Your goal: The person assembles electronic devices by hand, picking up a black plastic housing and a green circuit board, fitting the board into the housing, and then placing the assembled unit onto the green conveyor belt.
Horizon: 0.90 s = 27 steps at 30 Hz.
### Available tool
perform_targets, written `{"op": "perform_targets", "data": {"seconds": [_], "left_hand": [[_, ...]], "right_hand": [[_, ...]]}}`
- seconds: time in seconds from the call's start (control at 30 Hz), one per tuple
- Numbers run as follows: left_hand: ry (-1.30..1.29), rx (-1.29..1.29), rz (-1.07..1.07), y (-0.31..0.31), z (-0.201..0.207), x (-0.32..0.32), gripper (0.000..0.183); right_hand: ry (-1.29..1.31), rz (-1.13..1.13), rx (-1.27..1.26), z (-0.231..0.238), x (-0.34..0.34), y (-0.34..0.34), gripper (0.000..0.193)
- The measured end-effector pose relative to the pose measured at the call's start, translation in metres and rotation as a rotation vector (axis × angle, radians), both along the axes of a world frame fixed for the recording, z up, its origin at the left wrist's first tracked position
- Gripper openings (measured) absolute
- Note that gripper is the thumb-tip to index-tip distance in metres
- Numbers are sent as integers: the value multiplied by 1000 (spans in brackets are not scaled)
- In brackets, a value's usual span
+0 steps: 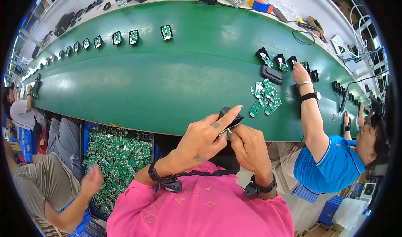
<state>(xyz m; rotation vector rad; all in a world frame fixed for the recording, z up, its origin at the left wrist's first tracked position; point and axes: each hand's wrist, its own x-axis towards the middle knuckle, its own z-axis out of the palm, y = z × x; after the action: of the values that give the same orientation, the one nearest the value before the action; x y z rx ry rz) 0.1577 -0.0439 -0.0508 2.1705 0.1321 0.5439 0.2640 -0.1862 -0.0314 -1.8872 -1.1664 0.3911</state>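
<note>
Close in front of my chest, my left hand point(199, 138) grips a small black plastic housing point(238, 119), its index finger stretched across the top. The fingers of my right hand point(252, 147) are pinched at the housing's lower edge, where a bit of bright metal or board shows between the hands. What exactly the right fingertips hold is hidden. Just beyond, on the green table point(167, 86), lies a loose pile of green circuit boards point(264, 96). A black oblong case point(271, 75) sits behind that pile.
Several board-filled black housings point(133, 37) line the table's far left. More housings point(264, 57) stand at right, where a co-worker's hand point(300, 72) reaches in. Below the table edge, a bin point(154, 147) of circuit boards stands left; another person's hand point(92, 180) is beside it.
</note>
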Motion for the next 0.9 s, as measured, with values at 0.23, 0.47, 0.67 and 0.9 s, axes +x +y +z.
{"op": "perform_targets", "data": {"seconds": [0.23,0.47,0.67,0.9], "left_hand": [[-5,-15,-2,-1,-3,0,75],[33,116,65,-7,-4,2,72],[-57,252,171,-18,-10,6,70],[77,-323,28,3,-17,13,60]], "right_hand": [[-39,37,2,-4,3,-1,9],[-130,45,-29,-10,0,-4,6],[-267,68,-98,-16,2,-4,7],[-141,-54,-33,-24,5,0,13]]}}
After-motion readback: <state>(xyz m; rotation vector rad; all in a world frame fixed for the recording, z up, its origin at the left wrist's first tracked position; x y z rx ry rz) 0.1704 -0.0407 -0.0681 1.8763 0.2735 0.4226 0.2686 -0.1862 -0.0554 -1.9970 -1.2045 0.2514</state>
